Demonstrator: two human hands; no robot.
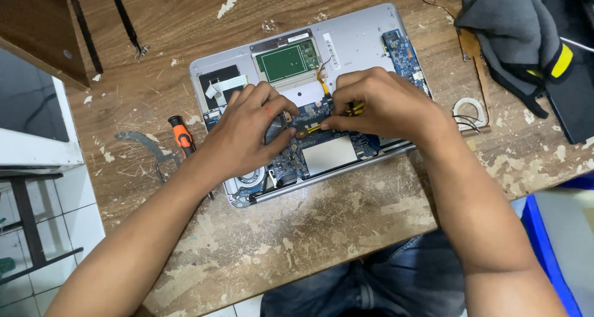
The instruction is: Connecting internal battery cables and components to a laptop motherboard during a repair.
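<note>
2 hands work on 1 opened laptop (346, 51), left hand (247, 131) resting fingers on its board, right hand (383, 103) pinching 1 yellow-handled tool (354, 108), beside 1 orange screwdriver (182, 136) on a worn wooden table (322, 230) above tiled floor (68, 224).

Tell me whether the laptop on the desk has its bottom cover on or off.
Off. The laptop lies with its circuit board, fan and other insides bare, and both hands, left and right, rest on them.

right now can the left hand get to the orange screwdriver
Probably yes: the orange screwdriver lies in the open on the table just beside the left hand, nothing between them.
</note>
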